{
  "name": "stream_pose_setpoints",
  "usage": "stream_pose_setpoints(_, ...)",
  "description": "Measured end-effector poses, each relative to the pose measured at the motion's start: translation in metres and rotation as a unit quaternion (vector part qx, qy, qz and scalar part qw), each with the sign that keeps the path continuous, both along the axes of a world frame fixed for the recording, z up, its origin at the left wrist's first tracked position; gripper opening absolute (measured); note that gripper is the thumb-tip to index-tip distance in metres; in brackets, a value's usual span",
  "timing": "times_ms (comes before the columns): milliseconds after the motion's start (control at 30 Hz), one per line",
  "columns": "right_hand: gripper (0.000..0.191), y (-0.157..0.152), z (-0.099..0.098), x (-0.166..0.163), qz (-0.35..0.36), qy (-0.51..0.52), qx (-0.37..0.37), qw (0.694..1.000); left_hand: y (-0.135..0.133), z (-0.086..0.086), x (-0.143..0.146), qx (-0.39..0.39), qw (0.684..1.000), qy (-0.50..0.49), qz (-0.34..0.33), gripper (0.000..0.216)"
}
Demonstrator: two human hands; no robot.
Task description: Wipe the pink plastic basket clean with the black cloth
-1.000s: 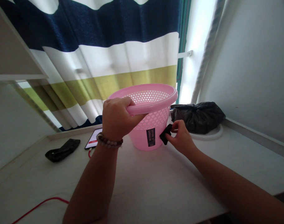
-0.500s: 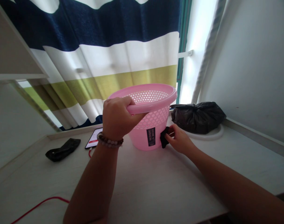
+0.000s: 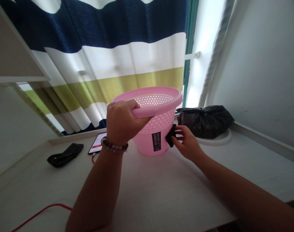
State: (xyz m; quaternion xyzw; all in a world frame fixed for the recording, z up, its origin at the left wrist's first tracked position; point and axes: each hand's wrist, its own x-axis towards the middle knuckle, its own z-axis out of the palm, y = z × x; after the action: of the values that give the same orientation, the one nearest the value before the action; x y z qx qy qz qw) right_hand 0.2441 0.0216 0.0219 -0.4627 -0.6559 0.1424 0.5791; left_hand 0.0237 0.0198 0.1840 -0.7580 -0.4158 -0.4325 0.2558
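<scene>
A pink plastic garbage bin (image 3: 147, 145), with holes in its upper wall and a dark label on its front, stands on the white table. My left hand (image 3: 122, 120) is closed round the bin's near left rim, thumb on the outside. A beaded bracelet (image 3: 114, 146) circles that wrist. Low on the bin's right side, my right hand (image 3: 185, 141) pinches a small black cloth (image 3: 171, 136) between thumb and fingers. The cloth is crumpled and presses against the outer wall. I cannot see the bin's floor.
A full black plastic bag (image 3: 206, 122) rests on a white round lid (image 3: 213, 141) to the right. At the left lie a folded black plastic bundle (image 3: 65, 155) and a phone (image 3: 97, 144) with a red cable (image 3: 47, 207). A striped curtain (image 3: 113, 58) hangs behind.
My right hand has slid the black cloth slightly upward along the bin's right side. The left hand keeps its grip on the rim, and the bin has barely moved.
</scene>
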Motion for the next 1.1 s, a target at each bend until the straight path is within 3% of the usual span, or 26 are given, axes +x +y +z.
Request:
stream_pose_setpoints(200, 0.034, -0.010, 0.008, -0.006, 0.001, -0.022, 0.076, 0.997, 0.001, -0.001, 0.000, -0.004, 1.000, -0.002, -0.005, 0.046)
stream_pose_setpoints(667, 0.031, -0.019, 0.014, -0.007, 0.009, -0.035, 0.081, 0.996, 0.003, -0.002, -0.001, 0.003, 1.000, 0.003, -0.002, 0.042)
stream_pose_setpoints(867, 0.050, -0.023, 0.015, -0.014, 0.016, -0.063, 0.094, 0.993, 0.002, -0.002, 0.001, 0.003, 1.000, -0.003, 0.000, 0.045)
stream_pose_setpoints(1100, 0.053, -0.024, 0.012, -0.019, 0.006, -0.084, 0.096, 0.992, 0.002, -0.001, 0.001, 0.004, 1.000, -0.007, 0.002, 0.048)
